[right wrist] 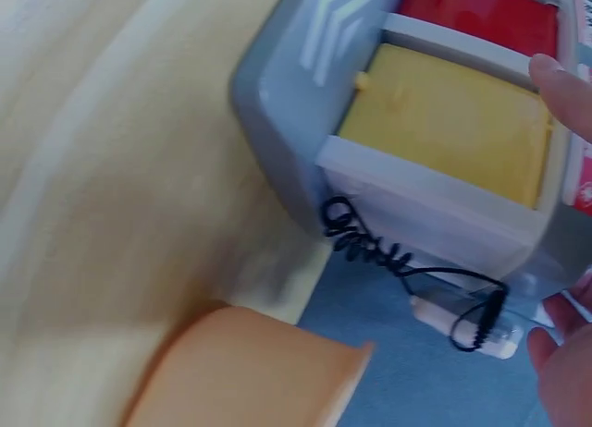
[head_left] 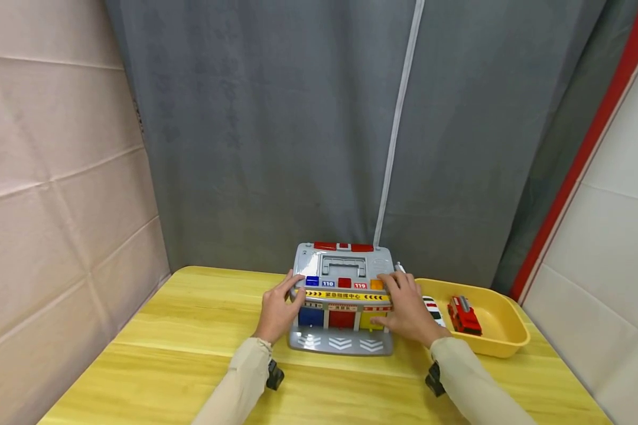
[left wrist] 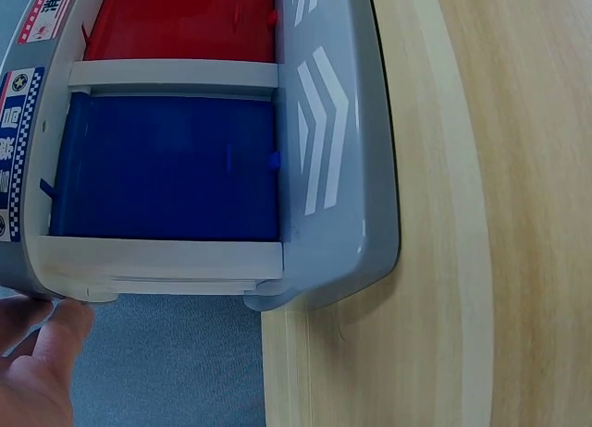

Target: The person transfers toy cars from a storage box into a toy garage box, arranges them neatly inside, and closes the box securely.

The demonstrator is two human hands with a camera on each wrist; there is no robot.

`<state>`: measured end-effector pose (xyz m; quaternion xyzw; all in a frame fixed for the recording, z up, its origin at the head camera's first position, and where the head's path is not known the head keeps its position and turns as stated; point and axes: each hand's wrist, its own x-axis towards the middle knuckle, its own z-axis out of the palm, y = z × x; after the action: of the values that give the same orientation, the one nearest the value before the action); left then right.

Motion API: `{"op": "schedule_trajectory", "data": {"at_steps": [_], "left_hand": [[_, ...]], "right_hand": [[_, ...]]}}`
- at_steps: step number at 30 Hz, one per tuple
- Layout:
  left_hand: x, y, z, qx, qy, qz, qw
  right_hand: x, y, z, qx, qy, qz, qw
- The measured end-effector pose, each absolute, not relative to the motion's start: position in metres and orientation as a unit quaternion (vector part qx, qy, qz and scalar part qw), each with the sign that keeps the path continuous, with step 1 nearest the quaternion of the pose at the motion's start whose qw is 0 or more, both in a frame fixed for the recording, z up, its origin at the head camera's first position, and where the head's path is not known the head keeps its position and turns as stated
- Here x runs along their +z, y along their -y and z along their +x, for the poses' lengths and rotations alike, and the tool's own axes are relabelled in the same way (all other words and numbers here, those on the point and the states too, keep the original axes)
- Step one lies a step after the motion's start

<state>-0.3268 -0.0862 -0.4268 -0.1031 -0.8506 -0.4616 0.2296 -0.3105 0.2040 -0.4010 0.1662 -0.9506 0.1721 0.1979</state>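
Observation:
A grey toy garage (head_left: pixel 340 341) with blue, red and yellow doors stands on the wooden table, its ramp facing me. My left hand (head_left: pixel 277 310) grips its left side, with thumb and fingers spread over the upper edge. On the opposite side my right hand (head_left: pixel 408 308) holds the garage, fingers near the orange button and thumb before the yellow door (right wrist: pixel 449 122). In the left wrist view, the fingertips (left wrist: pixel 65 321) meet the garage's side below the blue door (left wrist: pixel 176 168). Beside the right wall, a black coiled cord (right wrist: pixel 365 245) runs to a small pale piece (right wrist: pixel 467 325).
To the right sits a yellow basin (head_left: pixel 502 350) holding a red toy fire truck (head_left: pixel 464 317) and a white toy car (head_left: pixel 433 310), partly hidden by my right hand. A grey curtain (head_left: pixel 276 147) hangs behind the table (head_left: pixel 191 319).

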Motion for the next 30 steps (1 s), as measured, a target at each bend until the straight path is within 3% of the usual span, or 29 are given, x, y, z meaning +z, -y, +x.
{"op": "schedule_trajectory", "data": {"at_steps": [13,30], "left_hand": [[-0.422,0.088,-0.327,-0.452,0.857,-0.109,0.222],[-0.417,0.088,-0.329,-0.452,0.865,-0.112,0.185]], "right_hand": [[-0.377,-0.185,-0.312,0.184,0.934,0.259,0.162],[-0.377,-0.182,-0.316,0.196,0.937,0.256,0.137]]}}
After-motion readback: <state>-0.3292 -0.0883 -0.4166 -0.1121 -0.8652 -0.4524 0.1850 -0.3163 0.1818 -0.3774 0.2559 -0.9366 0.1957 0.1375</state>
